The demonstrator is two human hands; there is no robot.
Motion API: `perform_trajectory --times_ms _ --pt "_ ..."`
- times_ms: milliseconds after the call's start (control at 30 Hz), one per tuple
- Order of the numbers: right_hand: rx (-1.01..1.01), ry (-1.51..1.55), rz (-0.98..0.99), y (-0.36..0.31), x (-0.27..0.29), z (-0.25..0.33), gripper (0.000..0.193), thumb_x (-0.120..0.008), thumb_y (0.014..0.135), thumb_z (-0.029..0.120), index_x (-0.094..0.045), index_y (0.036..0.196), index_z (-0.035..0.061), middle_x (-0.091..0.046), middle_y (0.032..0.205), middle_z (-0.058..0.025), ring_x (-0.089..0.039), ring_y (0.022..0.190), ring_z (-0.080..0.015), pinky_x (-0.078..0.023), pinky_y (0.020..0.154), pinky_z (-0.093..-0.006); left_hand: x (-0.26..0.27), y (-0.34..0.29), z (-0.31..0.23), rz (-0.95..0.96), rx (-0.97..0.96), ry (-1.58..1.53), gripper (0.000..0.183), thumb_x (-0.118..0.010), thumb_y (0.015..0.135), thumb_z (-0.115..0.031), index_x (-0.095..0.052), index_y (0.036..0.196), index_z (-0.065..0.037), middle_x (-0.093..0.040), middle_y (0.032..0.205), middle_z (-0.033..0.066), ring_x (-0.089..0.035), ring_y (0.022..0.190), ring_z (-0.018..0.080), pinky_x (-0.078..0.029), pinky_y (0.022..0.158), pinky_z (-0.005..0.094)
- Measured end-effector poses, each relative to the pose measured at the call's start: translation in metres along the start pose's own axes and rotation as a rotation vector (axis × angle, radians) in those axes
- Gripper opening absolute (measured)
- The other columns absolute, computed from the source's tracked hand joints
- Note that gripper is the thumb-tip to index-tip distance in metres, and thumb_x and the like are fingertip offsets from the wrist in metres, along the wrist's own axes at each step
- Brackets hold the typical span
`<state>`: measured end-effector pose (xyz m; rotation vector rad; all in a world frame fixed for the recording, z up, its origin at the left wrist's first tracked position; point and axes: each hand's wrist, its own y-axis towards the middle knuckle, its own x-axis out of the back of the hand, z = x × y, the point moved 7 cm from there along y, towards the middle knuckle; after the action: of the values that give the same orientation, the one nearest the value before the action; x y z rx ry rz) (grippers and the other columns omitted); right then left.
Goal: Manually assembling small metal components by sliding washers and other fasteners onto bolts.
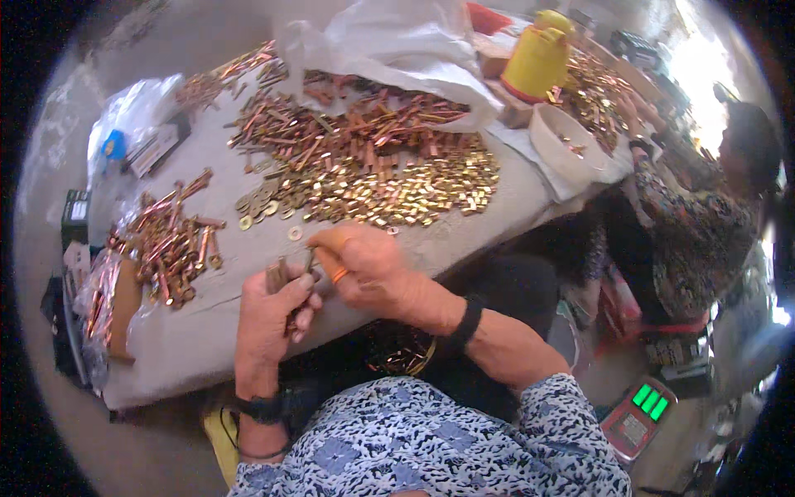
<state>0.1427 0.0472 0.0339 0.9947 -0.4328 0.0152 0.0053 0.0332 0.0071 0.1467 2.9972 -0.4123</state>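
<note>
My left hand (263,319) is closed around several metal bolts (277,277), their ends sticking up past the thumb. Orange finger covers are on my right hand (373,269), whose fingertips pinch at the end of one bolt beside the left thumb. Whether a nut or washer sits between those fingertips is too small to tell. Just beyond my hands lie a loose washer (295,234), a heap of gold-coloured nuts (414,192) and a small group of washers (263,204). Behind them spreads a pile of coppery bolts (319,132).
A second heap of bolts (170,248) lies at the table's left. White sacking (381,37) covers the back. At the far right are a yellow jug (538,58), a white bowl (563,153) and a seated person (704,215). A container of metal pieces (402,356) sits below the table edge.
</note>
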Motion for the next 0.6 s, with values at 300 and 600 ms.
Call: perform_trajectory --times_ms 300,600 --pt "-0.726 0.849 0.142 -0.001 -0.019 -0.026 0.017 -0.065 0.072 0.012 -0.061 0.08 -0.003 -0.059 0.065 -0.0058 -0.052 0.051 -0.0098 -0.043 0.046 -0.0255 0.008 0.002 0.008 -0.026 -0.101 0.166 0.02 -0.056 0.081 -0.014 -0.045 0.092 -0.002 -0.049 0.058 0.0037 -0.038 0.038 0.0063 -0.028 0.03 0.0194" --pt "-0.743 0.939 0.223 -0.004 -0.014 -0.012 0.015 -0.069 0.069 0.012 -0.062 0.071 -0.0011 -0.058 0.06 -0.0025 -0.052 0.049 -0.0081 -0.04 0.041 -0.0227 0.004 0.0 0.003 0.026 -0.116 0.215 0.021 -0.06 0.082 -0.022 -0.049 0.089 -0.006 -0.049 0.064 -0.0012 -0.04 0.044 0.0049 -0.031 0.036 0.0197"
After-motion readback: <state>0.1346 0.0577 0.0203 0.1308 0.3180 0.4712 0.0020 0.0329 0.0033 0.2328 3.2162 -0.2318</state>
